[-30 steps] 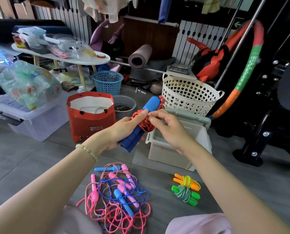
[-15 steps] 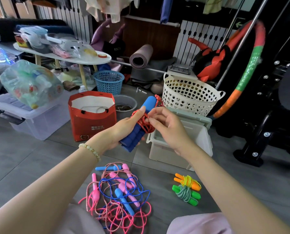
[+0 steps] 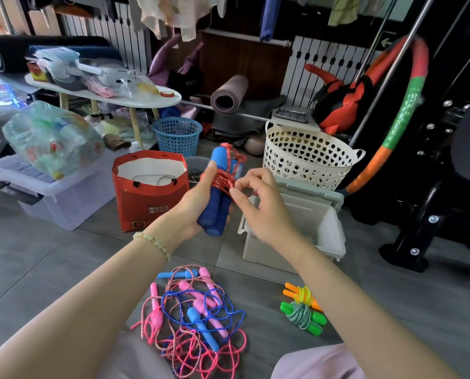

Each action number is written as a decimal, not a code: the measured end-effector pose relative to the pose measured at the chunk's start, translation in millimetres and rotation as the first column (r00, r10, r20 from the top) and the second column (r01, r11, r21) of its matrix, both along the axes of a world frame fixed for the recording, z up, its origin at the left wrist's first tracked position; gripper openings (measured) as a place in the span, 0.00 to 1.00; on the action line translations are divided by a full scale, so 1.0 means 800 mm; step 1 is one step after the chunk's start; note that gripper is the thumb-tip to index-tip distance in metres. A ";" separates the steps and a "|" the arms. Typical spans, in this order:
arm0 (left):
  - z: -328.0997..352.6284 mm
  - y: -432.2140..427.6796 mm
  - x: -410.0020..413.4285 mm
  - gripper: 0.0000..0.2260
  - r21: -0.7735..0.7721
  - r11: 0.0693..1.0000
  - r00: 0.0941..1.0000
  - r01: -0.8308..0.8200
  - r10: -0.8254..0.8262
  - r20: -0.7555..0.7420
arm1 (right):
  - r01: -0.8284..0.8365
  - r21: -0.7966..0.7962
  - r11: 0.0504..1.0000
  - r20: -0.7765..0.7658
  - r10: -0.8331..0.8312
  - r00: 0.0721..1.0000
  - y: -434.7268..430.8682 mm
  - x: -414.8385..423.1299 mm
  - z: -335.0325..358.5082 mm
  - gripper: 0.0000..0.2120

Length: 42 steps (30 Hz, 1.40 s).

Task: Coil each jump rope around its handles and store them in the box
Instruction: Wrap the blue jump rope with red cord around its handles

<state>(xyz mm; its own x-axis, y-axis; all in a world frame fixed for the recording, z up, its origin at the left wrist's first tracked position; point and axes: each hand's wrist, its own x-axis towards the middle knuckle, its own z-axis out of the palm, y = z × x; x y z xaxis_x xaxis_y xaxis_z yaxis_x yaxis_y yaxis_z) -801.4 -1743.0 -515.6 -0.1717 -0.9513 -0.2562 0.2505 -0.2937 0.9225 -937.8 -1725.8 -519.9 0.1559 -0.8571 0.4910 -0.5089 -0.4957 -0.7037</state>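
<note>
Jump rope (image 3: 222, 187) of red cord (image 3: 224, 179) and two blue foam handles (image 3: 214, 214) is held in the air in front of the person, above the grey tiled floor (image 3: 64, 269) and just left of the open white box (image 3: 269, 253). The handles are kept side by side and nearly upright. The cord is wound several times around their middle, and a loose loop is seen by their top ends.

"FITNESS" can be read in pale letters on a black bag (image 3: 191, 83) at the back. White characters are printed on the front of a red paper bag (image 3: 149, 203), but they are too small to be read.

The left hand (image 3: 192, 203) is raised from the lower left, with a bead bracelet (image 3: 153, 242) worn at the wrist. Its grip is closed round the lower half of both handles, and the thumb is laid against them at the windings. The right hand (image 3: 258, 206) is brought in from the right. Its grip is pinched, thumb and forefinger on a strand of the red cord at the windings.

Uncoiled ropes (image 3: 198, 318) with pink and blue handles are left tangled on the floor by the knees. An orange-handled coiled rope (image 3: 302, 294) and a green-handled coiled rope (image 3: 305, 317) are laid touching each other on the floor, outside the box.
</note>
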 end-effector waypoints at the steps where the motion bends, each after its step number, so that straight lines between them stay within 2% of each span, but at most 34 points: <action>1: 0.002 -0.004 0.007 0.28 0.030 0.999 0.996 -0.045 0.048 -0.081 | -0.050 0.072 0.996 0.051 0.047 0.998 0.002 -0.001 0.003 0.05; 3: 0.003 -0.010 0.018 0.30 0.059 0.995 0.982 -0.086 0.095 -0.166 | -0.168 0.160 0.973 0.159 0.143 0.977 0.008 -0.005 0.010 0.05; 6: 0.003 -0.004 0.017 0.24 -0.006 0.998 0.998 -0.064 0.064 -0.025 | -0.333 0.228 0.915 0.411 0.220 0.885 0.018 -0.009 0.024 0.06; 9: 0.005 0.007 0.005 0.22 -0.053 0.998 0.994 0.028 -0.023 0.105 | -0.238 0.205 0.949 0.507 0.105 0.855 0.017 -0.016 0.030 0.04; 12: 0.006 0.009 -0.003 0.22 -0.098 0.993 0.983 0.069 -0.051 0.174 | -0.070 0.160 0.985 0.442 -0.008 0.897 0.012 -0.025 0.031 0.01; 14: 0.006 0.010 -0.008 0.21 -0.149 0.985 0.979 0.087 -0.056 0.198 | -0.027 0.140 0.990 0.377 -0.029 0.926 0.013 -0.023 0.030 0.04; 18: 0.005 0.011 -0.017 0.21 -0.224 0.969 0.977 0.104 -0.056 0.208 | 0.104 0.008 0.995 0.275 -0.102 0.956 0.016 -0.016 0.029 0.01; 21: 0.007 0.013 -0.022 0.20 -0.254 0.960 0.976 0.122 -0.069 0.207 | 0.179 -0.050 0.983 0.242 -0.162 0.957 0.012 -0.017 0.027 0.03; 23: 0.008 0.014 -0.023 0.20 -0.257 0.959 0.977 0.119 -0.067 0.202 | 0.212 -0.146 0.966 0.144 -0.192 0.971 0.008 -0.019 0.026 0.05; 26: 0.010 0.013 -0.020 0.20 -0.260 0.960 0.979 0.101 -0.050 0.196 | 0.166 -0.232 0.959 -0.063 -0.185 0.981 0.005 -0.019 0.024 0.06; 28: 0.010 0.012 -0.017 0.20 -0.263 0.958 0.972 0.116 -0.055 0.228 | 0.158 -0.219 0.963 -0.089 -0.181 0.980 0.003 -0.019 0.023 0.07; 31: 0.011 0.012 -0.015 0.21 -0.252 0.958 0.960 0.135 -0.064 0.273 | 0.142 -0.137 0.980 0.008 -0.142 0.990 0.002 -0.020 0.021 0.05; 34: 0.011 0.012 -0.014 0.22 -0.243 0.959 0.949 0.149 -0.069 0.308 | 0.113 -0.105 0.988 -0.040 -0.118 0.992 0.001 -0.018 0.016 0.05; 37: 0.014 0.009 -0.013 0.21 -0.246 0.955 0.937 0.163 -0.072 0.343 | 0.098 -0.042 0.994 -0.008 -0.098 0.995 -0.001 -0.018 0.015 0.06; 42: 0.007 0.004 -0.014 0.21 -0.164 0.981 0.960 0.104 -0.056 0.275 | 0.104 0.117 0.988 0.067 -0.113 0.991 -0.006 -0.014 0.009 0.07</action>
